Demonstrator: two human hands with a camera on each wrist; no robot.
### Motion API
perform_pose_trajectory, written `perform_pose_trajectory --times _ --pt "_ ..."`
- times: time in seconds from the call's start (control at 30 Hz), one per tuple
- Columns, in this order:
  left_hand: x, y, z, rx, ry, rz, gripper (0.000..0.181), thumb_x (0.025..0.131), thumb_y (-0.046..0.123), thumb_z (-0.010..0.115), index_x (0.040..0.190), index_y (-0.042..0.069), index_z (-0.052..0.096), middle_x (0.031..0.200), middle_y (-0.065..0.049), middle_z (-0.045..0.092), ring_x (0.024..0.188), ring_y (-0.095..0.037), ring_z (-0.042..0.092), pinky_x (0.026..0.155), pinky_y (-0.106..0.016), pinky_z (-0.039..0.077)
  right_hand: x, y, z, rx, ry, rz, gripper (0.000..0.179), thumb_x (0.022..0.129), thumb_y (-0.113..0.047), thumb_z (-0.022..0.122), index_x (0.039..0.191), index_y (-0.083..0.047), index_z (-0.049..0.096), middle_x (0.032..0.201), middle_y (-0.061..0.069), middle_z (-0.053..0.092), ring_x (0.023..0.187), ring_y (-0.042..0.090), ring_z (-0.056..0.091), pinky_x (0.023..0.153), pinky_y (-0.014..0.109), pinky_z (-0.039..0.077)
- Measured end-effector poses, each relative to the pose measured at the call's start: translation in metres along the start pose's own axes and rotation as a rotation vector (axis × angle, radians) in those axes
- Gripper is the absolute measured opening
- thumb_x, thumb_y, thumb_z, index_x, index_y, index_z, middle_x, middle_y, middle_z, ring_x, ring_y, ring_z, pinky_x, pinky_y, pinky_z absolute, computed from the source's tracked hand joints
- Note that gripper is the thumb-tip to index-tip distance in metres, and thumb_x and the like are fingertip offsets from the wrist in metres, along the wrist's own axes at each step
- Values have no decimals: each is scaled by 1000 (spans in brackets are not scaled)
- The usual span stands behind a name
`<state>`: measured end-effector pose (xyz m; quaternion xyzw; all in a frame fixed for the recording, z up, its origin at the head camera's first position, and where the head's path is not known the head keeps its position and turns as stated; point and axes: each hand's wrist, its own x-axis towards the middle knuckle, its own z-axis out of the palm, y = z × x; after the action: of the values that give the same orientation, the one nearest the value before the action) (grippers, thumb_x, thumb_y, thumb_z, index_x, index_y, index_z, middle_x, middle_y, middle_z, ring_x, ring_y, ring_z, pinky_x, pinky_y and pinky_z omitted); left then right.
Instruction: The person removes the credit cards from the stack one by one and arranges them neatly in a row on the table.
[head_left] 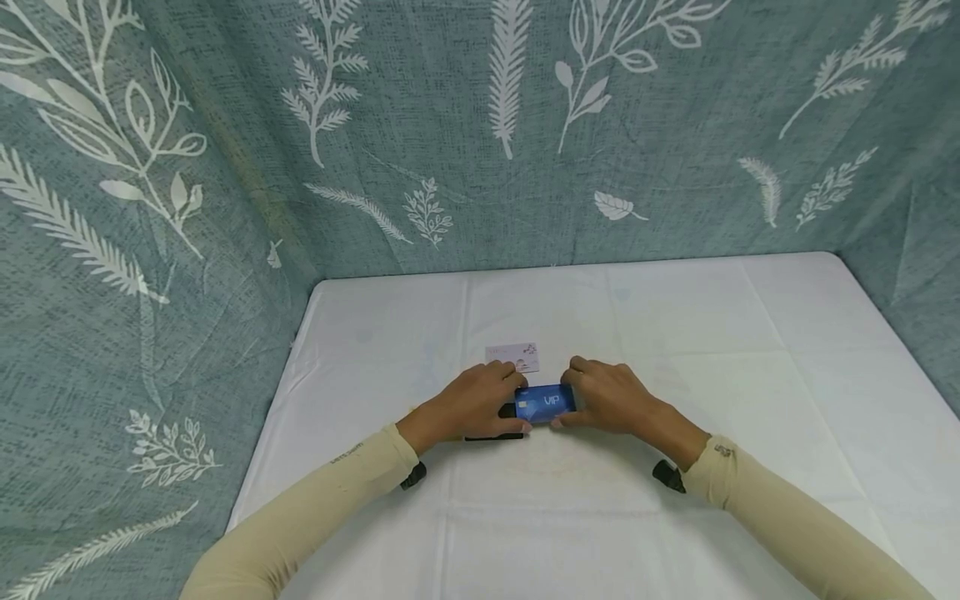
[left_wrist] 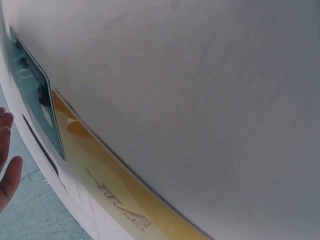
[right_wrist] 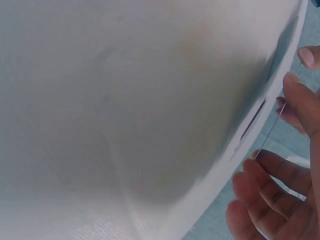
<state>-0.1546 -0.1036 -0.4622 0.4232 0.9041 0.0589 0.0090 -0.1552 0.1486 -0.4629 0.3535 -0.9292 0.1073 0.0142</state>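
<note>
In the head view a blue bank card (head_left: 545, 403) marked VIP spans the gap between both hands. My left hand (head_left: 487, 402) grips its left end, thumb at the lower corner and a finger at the upper one. At the other end, my right hand (head_left: 609, 397) pinches the card the same way. The right wrist view shows that card (right_wrist: 272, 128) edge-on between the right thumb and fingers. Under the left hand lies a dark flat piece (head_left: 493, 437), mostly covered. Just beyond it rests a pale pink card (head_left: 512, 356).
A yellow card (left_wrist: 112, 185) and a teal card (left_wrist: 36, 87) lie on the white cloth in the left wrist view. The white-covered table (head_left: 570, 533) ends at a green leaf-patterned curtain (head_left: 465, 208) behind and at the left. Black wrist devices (head_left: 668, 476) hang below the sleeves.
</note>
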Motion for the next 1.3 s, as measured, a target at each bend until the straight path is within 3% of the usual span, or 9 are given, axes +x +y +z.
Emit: perform_pose_trajectory --times 1.3 --pt "-2 7 4 -13 16 22 57 91 56 67 124 10 64 109 -3 61 89 -15 53 79 -31 47 -10 -1 1 1 -20 16 65 73 -61 82 109 -7 72 93 1 62 71 8 54 53 23 44"
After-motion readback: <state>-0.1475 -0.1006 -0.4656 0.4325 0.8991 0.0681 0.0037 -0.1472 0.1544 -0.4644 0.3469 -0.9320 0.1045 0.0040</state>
